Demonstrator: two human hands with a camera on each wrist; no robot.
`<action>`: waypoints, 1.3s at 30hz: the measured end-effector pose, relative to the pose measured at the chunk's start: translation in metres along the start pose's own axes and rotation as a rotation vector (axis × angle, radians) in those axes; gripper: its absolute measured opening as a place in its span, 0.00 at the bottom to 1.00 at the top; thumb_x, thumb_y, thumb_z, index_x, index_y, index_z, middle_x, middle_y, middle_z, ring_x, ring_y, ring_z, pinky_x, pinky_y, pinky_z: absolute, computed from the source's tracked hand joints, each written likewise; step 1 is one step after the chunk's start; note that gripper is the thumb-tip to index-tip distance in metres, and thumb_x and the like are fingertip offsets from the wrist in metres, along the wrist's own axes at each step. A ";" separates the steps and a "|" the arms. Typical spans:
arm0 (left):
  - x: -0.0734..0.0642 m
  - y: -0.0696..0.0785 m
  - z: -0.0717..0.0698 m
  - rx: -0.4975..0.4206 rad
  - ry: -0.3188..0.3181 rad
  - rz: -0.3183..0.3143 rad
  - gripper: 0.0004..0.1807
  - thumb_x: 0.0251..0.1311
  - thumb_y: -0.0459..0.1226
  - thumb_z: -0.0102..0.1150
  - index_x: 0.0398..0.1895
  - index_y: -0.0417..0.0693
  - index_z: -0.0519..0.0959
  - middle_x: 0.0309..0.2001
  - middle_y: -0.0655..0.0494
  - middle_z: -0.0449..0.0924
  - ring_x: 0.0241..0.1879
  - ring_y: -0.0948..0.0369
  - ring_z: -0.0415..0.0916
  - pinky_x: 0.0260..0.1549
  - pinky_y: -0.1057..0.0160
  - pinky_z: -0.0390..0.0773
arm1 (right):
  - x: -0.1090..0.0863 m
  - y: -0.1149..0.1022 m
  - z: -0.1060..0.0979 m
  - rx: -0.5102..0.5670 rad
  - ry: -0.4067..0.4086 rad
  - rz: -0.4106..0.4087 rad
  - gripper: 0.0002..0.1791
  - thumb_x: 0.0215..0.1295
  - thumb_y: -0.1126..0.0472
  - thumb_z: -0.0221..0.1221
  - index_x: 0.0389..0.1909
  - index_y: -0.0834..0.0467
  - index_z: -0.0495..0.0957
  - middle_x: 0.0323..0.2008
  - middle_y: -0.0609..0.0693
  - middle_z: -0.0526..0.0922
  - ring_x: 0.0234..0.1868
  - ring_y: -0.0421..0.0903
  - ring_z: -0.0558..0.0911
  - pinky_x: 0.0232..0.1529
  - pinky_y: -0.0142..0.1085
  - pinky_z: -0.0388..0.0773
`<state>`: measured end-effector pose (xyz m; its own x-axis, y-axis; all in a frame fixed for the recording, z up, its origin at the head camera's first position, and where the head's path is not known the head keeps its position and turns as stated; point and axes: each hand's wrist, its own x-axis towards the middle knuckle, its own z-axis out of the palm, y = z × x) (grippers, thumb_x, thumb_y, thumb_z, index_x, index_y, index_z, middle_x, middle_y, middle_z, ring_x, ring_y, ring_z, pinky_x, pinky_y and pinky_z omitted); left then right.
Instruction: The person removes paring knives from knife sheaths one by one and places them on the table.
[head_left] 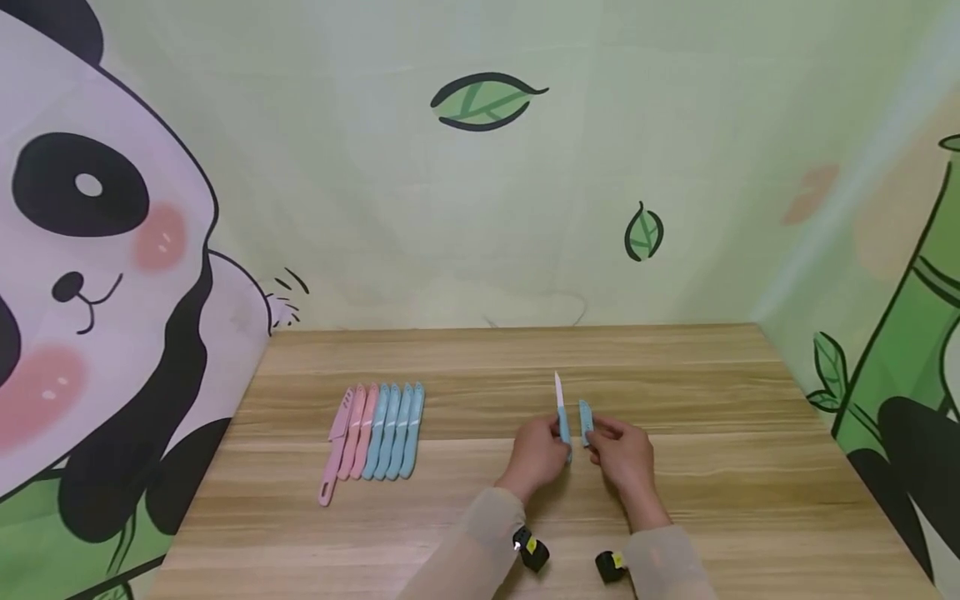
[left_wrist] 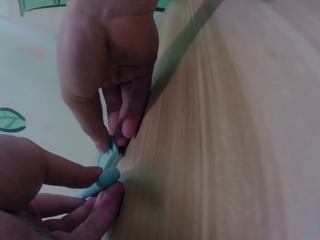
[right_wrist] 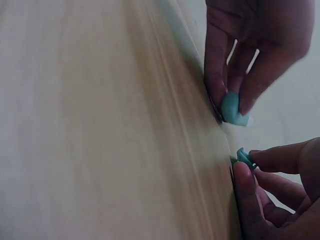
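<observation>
My left hand (head_left: 539, 454) grips the blue handle of a small knife (head_left: 564, 427); its bare pale blade points toward the back of the table. Just to the right, my right hand (head_left: 624, 454) pinches a blue blade sheath (head_left: 586, 422) between thumb and fingers. A narrow gap separates knife and sheath in the head view. In the left wrist view the rounded end of the knife handle (left_wrist: 108, 176) shows between thumb and fingers. The right wrist view shows the end of the sheath (right_wrist: 244, 157) in the right fingertips. Both hands are low over the table.
Left of the hands, several sheathed blue knives (head_left: 393, 433) lie side by side with pink knives (head_left: 357, 432). The leftmost pink knife (head_left: 337, 450) has a holed blade and sits lower. The wooden table (head_left: 675, 358) ends at a panda-printed backdrop (head_left: 360, 208).
</observation>
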<state>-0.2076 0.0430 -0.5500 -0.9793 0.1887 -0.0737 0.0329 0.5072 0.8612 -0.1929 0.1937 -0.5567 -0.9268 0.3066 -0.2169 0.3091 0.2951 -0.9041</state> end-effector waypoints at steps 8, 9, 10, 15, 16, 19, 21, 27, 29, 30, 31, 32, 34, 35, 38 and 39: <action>0.015 0.007 0.005 0.131 0.027 0.024 0.07 0.51 0.25 0.59 0.25 0.46 0.79 0.24 0.57 0.75 0.27 0.60 0.69 0.25 0.66 0.70 | 0.010 -0.005 0.002 -0.100 0.040 -0.034 0.18 0.68 0.61 0.63 0.56 0.61 0.85 0.37 0.56 0.90 0.21 0.36 0.83 0.24 0.27 0.81; 0.017 0.007 0.006 0.150 0.033 0.037 0.08 0.50 0.25 0.60 0.24 0.47 0.78 0.24 0.57 0.74 0.27 0.60 0.69 0.25 0.66 0.71 | 0.011 -0.005 0.002 -0.110 0.046 -0.037 0.18 0.67 0.61 0.63 0.56 0.61 0.85 0.36 0.56 0.90 0.20 0.36 0.83 0.23 0.27 0.81; 0.019 0.008 0.006 0.168 0.038 0.046 0.08 0.50 0.25 0.60 0.23 0.47 0.77 0.23 0.58 0.73 0.27 0.60 0.69 0.25 0.66 0.71 | 0.013 -0.006 0.003 -0.120 0.051 -0.039 0.18 0.67 0.60 0.63 0.55 0.61 0.86 0.34 0.55 0.90 0.20 0.36 0.82 0.23 0.28 0.80; 0.027 0.010 0.010 0.225 0.057 0.062 0.09 0.50 0.25 0.60 0.22 0.47 0.75 0.23 0.55 0.72 0.26 0.58 0.69 0.25 0.63 0.72 | 0.019 -0.005 0.006 -0.166 0.063 -0.038 0.18 0.66 0.57 0.65 0.54 0.57 0.86 0.24 0.49 0.87 0.16 0.37 0.81 0.21 0.30 0.78; 0.028 0.010 0.011 0.249 0.061 0.066 0.08 0.50 0.25 0.61 0.22 0.46 0.76 0.24 0.54 0.73 0.28 0.57 0.71 0.26 0.62 0.73 | 0.019 -0.006 0.006 -0.172 0.066 -0.038 0.18 0.66 0.56 0.65 0.54 0.56 0.86 0.23 0.47 0.87 0.15 0.37 0.81 0.20 0.31 0.78; 0.031 0.012 0.013 0.331 0.076 0.076 0.03 0.52 0.28 0.63 0.27 0.43 0.80 0.30 0.49 0.78 0.35 0.53 0.76 0.34 0.59 0.78 | 0.021 -0.006 0.007 -0.209 0.082 -0.045 0.18 0.66 0.54 0.65 0.55 0.54 0.87 0.21 0.46 0.86 0.14 0.38 0.80 0.20 0.32 0.77; 0.032 0.013 0.015 0.378 0.084 0.081 0.02 0.52 0.30 0.65 0.29 0.41 0.81 0.33 0.47 0.79 0.39 0.51 0.77 0.38 0.58 0.80 | 0.022 -0.007 0.008 -0.221 0.092 -0.049 0.17 0.67 0.54 0.64 0.55 0.54 0.86 0.21 0.47 0.86 0.14 0.39 0.81 0.21 0.33 0.76; 0.034 0.016 0.017 0.399 0.079 0.082 0.03 0.53 0.32 0.67 0.30 0.41 0.83 0.35 0.46 0.79 0.39 0.52 0.75 0.36 0.59 0.79 | 0.024 -0.008 0.008 -0.274 0.125 -0.059 0.18 0.69 0.52 0.63 0.56 0.52 0.86 0.22 0.47 0.88 0.14 0.39 0.80 0.24 0.34 0.73; 0.035 0.016 0.018 0.397 0.079 0.081 0.05 0.53 0.32 0.67 0.33 0.40 0.83 0.36 0.46 0.78 0.38 0.52 0.75 0.36 0.59 0.80 | 0.025 -0.008 0.009 -0.301 0.145 -0.070 0.18 0.68 0.51 0.63 0.55 0.52 0.86 0.22 0.46 0.88 0.15 0.39 0.80 0.26 0.34 0.71; 0.035 0.017 0.018 0.398 0.078 0.079 0.06 0.54 0.32 0.68 0.34 0.40 0.83 0.36 0.46 0.78 0.38 0.52 0.75 0.36 0.58 0.80 | 0.025 -0.008 0.009 -0.313 0.154 -0.078 0.18 0.68 0.50 0.63 0.55 0.52 0.87 0.23 0.46 0.88 0.16 0.40 0.81 0.27 0.34 0.71; 0.035 0.017 0.018 0.399 0.074 0.078 0.06 0.55 0.32 0.67 0.35 0.40 0.83 0.37 0.46 0.77 0.38 0.52 0.75 0.36 0.58 0.80 | 0.025 -0.008 0.009 -0.325 0.163 -0.084 0.19 0.67 0.50 0.63 0.55 0.52 0.87 0.23 0.47 0.88 0.17 0.42 0.81 0.27 0.34 0.71; 0.035 0.017 0.019 0.394 0.071 0.073 0.07 0.55 0.32 0.67 0.37 0.39 0.83 0.38 0.46 0.76 0.37 0.52 0.75 0.36 0.58 0.80 | 0.025 -0.008 0.009 -0.334 0.169 -0.087 0.19 0.67 0.50 0.63 0.55 0.52 0.87 0.24 0.48 0.89 0.19 0.43 0.83 0.28 0.35 0.71; 0.034 0.017 0.019 0.386 0.064 0.072 0.09 0.57 0.31 0.66 0.40 0.37 0.83 0.39 0.45 0.74 0.36 0.52 0.76 0.37 0.57 0.80 | 0.025 -0.008 0.009 -0.354 0.179 -0.089 0.19 0.66 0.49 0.63 0.54 0.51 0.87 0.30 0.51 0.91 0.28 0.49 0.86 0.32 0.38 0.75; 0.035 0.017 0.020 0.386 0.062 0.077 0.10 0.57 0.31 0.65 0.41 0.36 0.83 0.40 0.45 0.74 0.36 0.51 0.76 0.37 0.56 0.81 | 0.025 -0.008 0.009 -0.361 0.178 -0.088 0.19 0.66 0.48 0.63 0.54 0.51 0.87 0.34 0.53 0.91 0.34 0.52 0.87 0.35 0.41 0.76; 0.035 0.016 0.021 0.378 0.055 0.088 0.13 0.60 0.31 0.65 0.47 0.35 0.82 0.43 0.43 0.73 0.36 0.50 0.76 0.37 0.55 0.81 | 0.025 -0.008 0.009 -0.378 0.165 -0.084 0.20 0.67 0.48 0.62 0.56 0.51 0.87 0.49 0.57 0.90 0.51 0.61 0.86 0.45 0.50 0.80; 0.035 0.015 0.021 0.380 0.054 0.093 0.14 0.61 0.31 0.64 0.50 0.35 0.81 0.44 0.43 0.73 0.36 0.49 0.77 0.38 0.55 0.81 | 0.025 -0.008 0.010 -0.379 0.159 -0.082 0.20 0.68 0.48 0.62 0.56 0.51 0.86 0.52 0.57 0.89 0.55 0.62 0.84 0.48 0.53 0.80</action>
<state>-0.2368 0.0751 -0.5501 -0.9775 0.2089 0.0311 0.1835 0.7669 0.6149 -0.2205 0.1902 -0.5585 -0.9162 0.3957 -0.0637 0.3203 0.6273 -0.7098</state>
